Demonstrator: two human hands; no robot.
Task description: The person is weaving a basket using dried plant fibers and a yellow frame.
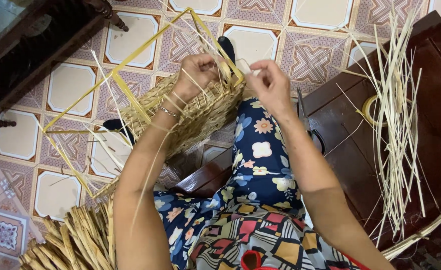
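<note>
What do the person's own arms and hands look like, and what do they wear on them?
Both arms are bare to above the elbow, with no sleeves and no gloves. The left hand has a thin silver bracelet at its wrist. The right hand shows no bracelet or watch; rings cannot be made out.

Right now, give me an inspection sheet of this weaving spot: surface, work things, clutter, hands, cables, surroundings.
Surface: dark wooden bench on the person's right, patterned tiled floor below.
Work things: half-woven straw basket on a yellow strap frame, resting over the lap; loose strands stick out of it.
Clutter: bundle of pale straw strands across the bench, scissors beside the right forearm, a tape roll under the strands, a woven straw piece at lower left.
Hands: left hand grips the basket's rim; right hand pinches a thin strand beside it.
Cables: nothing seen.
Surroundings: dark carved wooden furniture at upper left.
</note>
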